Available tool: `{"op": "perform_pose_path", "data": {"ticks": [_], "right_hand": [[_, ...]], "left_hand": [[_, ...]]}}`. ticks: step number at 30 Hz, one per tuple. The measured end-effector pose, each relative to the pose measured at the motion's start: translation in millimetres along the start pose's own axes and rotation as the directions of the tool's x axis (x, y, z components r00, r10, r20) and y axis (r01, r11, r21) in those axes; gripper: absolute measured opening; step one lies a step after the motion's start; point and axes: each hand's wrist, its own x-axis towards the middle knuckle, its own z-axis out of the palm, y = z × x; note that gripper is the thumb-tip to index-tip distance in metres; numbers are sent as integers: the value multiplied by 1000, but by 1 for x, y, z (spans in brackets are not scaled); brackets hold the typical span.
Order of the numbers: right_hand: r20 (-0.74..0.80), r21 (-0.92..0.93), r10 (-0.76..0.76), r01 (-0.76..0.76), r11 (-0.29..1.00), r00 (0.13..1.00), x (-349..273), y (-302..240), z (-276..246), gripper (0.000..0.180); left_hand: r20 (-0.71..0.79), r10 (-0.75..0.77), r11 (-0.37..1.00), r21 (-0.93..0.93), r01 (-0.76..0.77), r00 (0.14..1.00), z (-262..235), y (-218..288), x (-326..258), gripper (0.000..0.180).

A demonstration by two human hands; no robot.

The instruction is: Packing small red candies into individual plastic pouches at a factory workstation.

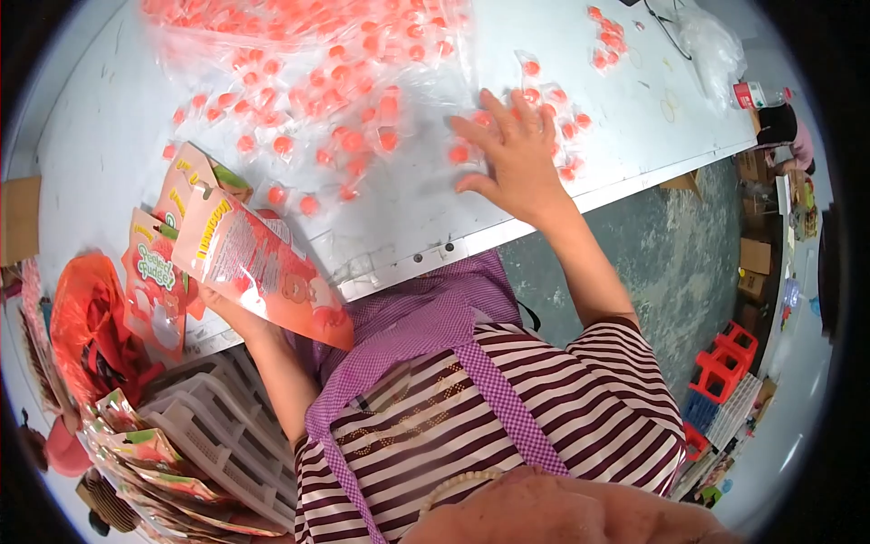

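Observation:
My right hand [518,163] is spread flat, palm down, over several small clear-wrapped pieces with orange-red centres [568,131] on the table. Some of these pieces show around its fingertips and beside its thumb. At the table's left front edge, my left hand [217,306] grips a pink-red printed pouch [263,263], whose front hides most of the fingers. More pouches of the same kind [151,276] stand bunched just behind and beside it. Whether the left hand also touches those, I cannot tell.
A large heap of wrapped pieces [362,63] covers the pale table [100,118], partly under clear plastic. A smaller cluster [609,41] lies far right, near a bottle [759,95]. Stacked pouches [172,480], plastic crates [217,426] and a red bag [86,313] sit lower left.

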Motion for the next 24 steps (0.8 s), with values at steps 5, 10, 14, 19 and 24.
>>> {"op": "perform_pose_path", "data": {"ticks": [5, 10, 14, 19, 24], "right_hand": [[32, 9, -49, 49, 999, 998, 3, 10, 15, 39], [-32, 54, -115, 117, 992, 993, 6, 10, 9, 27], [-73, 130, -125, 134, 982, 989, 5, 13, 13, 25], [-235, 381, -71, 159, 911, 969, 13, 16, 17, 18], [-66, 876, 423, -150, 459, 904, 24, 5, -2, 16]], "left_hand": [[191, 350, 751, 528, -396, 917, -8, 8, -4, 28], [338, 332, 879, 228, -419, 881, 4, 76, -37, 19], [801, 263, 564, 325, -759, 538, 42, 112, -41, 14], [890, 95, 475, 353, -806, 446, 68, 78, -45, 10], [850, 108, 583, 366, -725, 516, 79, 50, -48, 20]]}}
